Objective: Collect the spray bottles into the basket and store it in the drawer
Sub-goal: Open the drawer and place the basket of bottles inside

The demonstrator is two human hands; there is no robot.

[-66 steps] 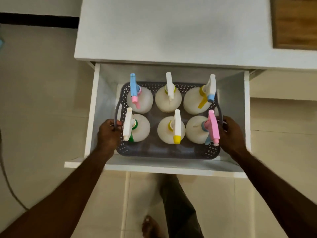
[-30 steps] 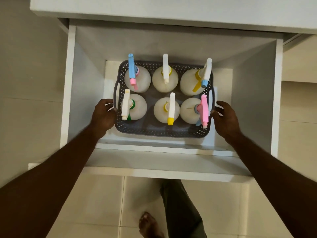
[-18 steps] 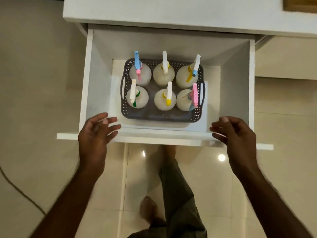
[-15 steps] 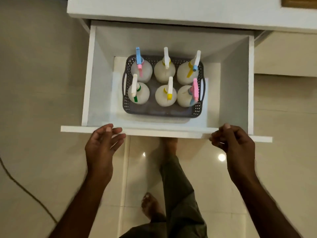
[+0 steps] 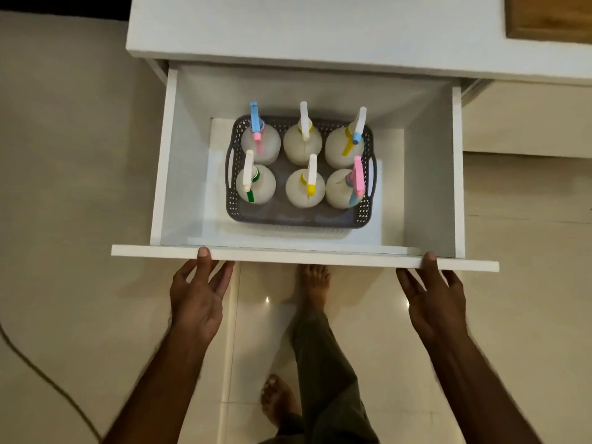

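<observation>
Glossy tiled floor point(image 5: 80, 187); dark cable point(image 5: 38, 373) lower left; wooden panel point(image 5: 551, 17) top right.

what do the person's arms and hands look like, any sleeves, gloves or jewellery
Both forearms are bare up to the frame edge, with no sleeves in view. The left hand and right hand wear no gloves, rings, watch or bracelets that the picture shows. Below them, one leg is in dark olive trousers, and the feet are bare.
</observation>
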